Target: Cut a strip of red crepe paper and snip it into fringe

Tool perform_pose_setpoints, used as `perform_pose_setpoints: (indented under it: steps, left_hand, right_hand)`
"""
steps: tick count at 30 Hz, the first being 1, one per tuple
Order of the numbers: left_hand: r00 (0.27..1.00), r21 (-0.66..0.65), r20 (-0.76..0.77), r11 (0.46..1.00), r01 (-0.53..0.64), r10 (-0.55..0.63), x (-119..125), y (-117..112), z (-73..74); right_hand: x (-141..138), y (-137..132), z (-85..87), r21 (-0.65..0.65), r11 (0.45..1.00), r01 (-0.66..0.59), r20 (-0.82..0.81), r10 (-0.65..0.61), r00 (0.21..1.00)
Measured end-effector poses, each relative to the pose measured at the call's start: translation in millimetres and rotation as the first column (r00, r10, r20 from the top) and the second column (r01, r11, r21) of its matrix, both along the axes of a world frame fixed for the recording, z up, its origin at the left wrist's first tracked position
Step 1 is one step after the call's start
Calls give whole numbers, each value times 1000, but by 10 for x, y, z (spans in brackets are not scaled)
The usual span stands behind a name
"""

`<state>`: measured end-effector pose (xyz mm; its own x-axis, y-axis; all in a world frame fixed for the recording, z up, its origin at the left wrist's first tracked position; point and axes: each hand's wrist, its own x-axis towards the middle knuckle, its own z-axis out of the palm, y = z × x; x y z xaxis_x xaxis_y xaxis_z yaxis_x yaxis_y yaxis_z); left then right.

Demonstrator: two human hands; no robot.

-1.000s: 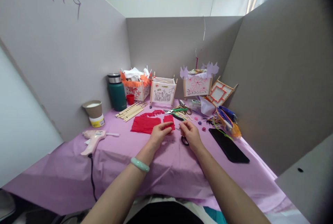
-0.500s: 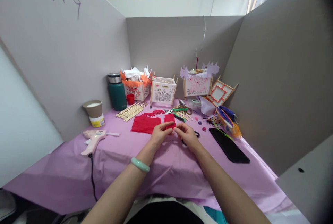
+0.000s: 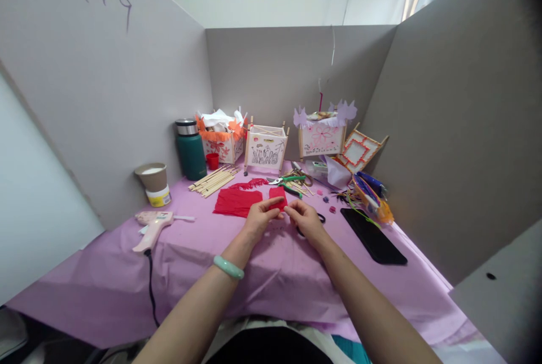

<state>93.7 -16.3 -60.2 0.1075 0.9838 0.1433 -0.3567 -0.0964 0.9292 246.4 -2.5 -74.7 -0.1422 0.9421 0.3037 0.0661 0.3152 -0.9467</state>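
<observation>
My left hand [image 3: 260, 220] is closed in a pinch on a small piece of red crepe paper [image 3: 277, 192] over the middle of the table. Opposite it, my right hand [image 3: 308, 222] pinches the near right edge of that same piece, fingertips close to the left ones. A larger sheet of red crepe paper [image 3: 237, 202] lies flat just left of my hands, with a fringed red strip [image 3: 249, 184] behind it. Partly hidden by my right hand is a black-handled tool [image 3: 322, 218]. Green-handled pliers [image 3: 292, 179] rest beyond the red piece.
Bamboo sticks [image 3: 215, 181], a green bottle [image 3: 190, 149] and a pink glue gun [image 3: 154, 228] with a cord are on the left. Decorated boxes [image 3: 266, 149] stand along the back. At right lie a black phone-like slab [image 3: 372, 236] and an orange-blue pouch [image 3: 372, 200].
Both hands keep their pinch on the small red piece. My right hand has shifted very slightly right; little else differs.
</observation>
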Motion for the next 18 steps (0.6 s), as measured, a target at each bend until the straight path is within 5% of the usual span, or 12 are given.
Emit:
perform_pose_setpoints:
  steps: [11, 18]
  left_hand:
    - [999, 23, -25, 999, 32, -32, -1, -42, 42]
    - [991, 108, -63, 988, -108, 116, -31, 14, 4]
  right_hand:
    - [-22, -68, 78, -34, 999, -37, 65, 39, 997]
    - [-41, -125, 111, -20, 999, -51, 192, 54, 980]
